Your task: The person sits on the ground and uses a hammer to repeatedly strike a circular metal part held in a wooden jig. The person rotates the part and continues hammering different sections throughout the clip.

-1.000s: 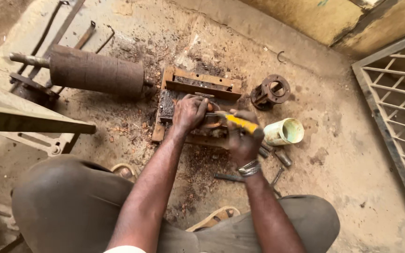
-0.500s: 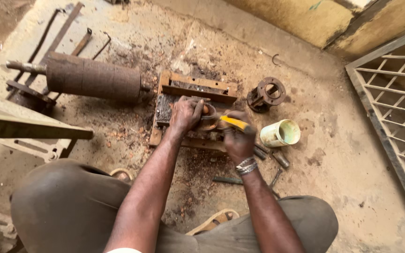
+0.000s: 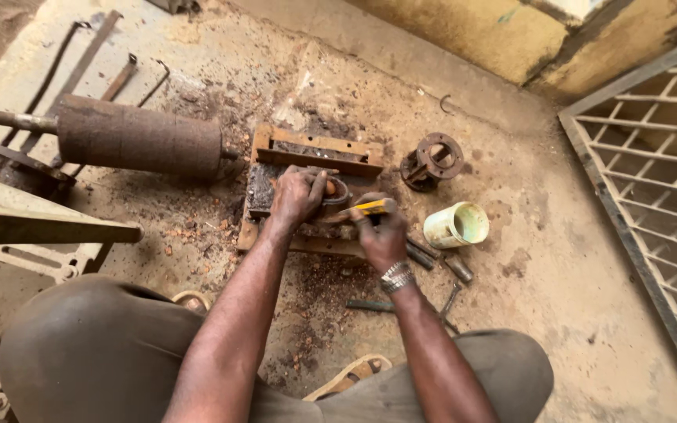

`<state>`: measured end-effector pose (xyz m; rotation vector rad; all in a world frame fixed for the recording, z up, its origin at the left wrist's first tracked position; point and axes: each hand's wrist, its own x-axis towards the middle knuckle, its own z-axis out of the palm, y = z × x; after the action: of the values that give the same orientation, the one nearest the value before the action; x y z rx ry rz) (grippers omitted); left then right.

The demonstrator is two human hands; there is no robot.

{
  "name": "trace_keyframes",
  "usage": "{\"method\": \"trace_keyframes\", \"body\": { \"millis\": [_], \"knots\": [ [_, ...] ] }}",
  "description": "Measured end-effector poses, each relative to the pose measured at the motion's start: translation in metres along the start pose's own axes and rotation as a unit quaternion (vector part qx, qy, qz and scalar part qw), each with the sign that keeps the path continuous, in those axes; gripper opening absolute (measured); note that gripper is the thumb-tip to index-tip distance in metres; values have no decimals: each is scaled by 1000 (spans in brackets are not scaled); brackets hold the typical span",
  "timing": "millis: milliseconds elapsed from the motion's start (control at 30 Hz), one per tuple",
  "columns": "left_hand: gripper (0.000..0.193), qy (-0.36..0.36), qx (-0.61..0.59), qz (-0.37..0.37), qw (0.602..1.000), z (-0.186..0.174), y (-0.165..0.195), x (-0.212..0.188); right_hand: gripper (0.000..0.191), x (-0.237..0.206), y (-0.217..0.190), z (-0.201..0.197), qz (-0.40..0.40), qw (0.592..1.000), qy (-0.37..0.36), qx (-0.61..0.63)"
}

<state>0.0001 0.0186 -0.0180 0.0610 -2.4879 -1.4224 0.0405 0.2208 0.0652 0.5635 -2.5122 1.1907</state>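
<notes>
Everything here is rust and grit. The left hand [image 3: 298, 196] is curled down over a small dark metal ring part [image 3: 337, 193] sitting on a rusty rectangular steel frame [image 3: 307, 153] that lies flat on the concrete floor [image 3: 558, 258]. Fingers are wrapped over the ring's near edge, pinning it in place. The right hand [image 3: 381, 231] is closed in a fist around a yellow-handled tool [image 3: 366, 208], with the handle poking out toward the ring; I can't make out the tip, it's hidden between the hands. There's a metal bracelet [image 3: 396, 276] on that wrist.

Just right of the right hand lies a pale green plastic pipe stub [image 3: 456, 225] on its side, open end showing. Behind it sits a round rusty flanged bearing housing [image 3: 431, 160] with a hole through the middle. A few dark bolts [image 3: 432, 261] lie scattered near the wrist. Off to the left is a big cylindrical roller [image 3: 139, 139], coarse brown surface, with a bare steel shaft sticking out its end. Reddish flakes and dust litter the floor around the frame. A metal grille [image 3: 652, 180] stands at right.
</notes>
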Motion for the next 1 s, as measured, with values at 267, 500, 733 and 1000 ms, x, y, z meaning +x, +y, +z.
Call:
{"method": "trace_keyframes", "body": {
  "millis": [267, 500, 733, 1000],
  "knots": [
    [36, -9, 13, -23, 1000, 2, -4, 1, 21, 4, 6, -4, 22, 999, -33, 21],
    [34, -42, 29, -88, 995, 1, -4, 1, 16, 4, 1, -8, -68, 993, 15, 94],
    [37, -22, 25, -61, 998, 1, -8, 0, 10, 0, -9, -2, -85, 994, 5, 74],
    [31, -27, 5, -67, 997, -1, -14, -3, 14, -4, -18, -5, -64, 991, 28, 111]
  ]
}}
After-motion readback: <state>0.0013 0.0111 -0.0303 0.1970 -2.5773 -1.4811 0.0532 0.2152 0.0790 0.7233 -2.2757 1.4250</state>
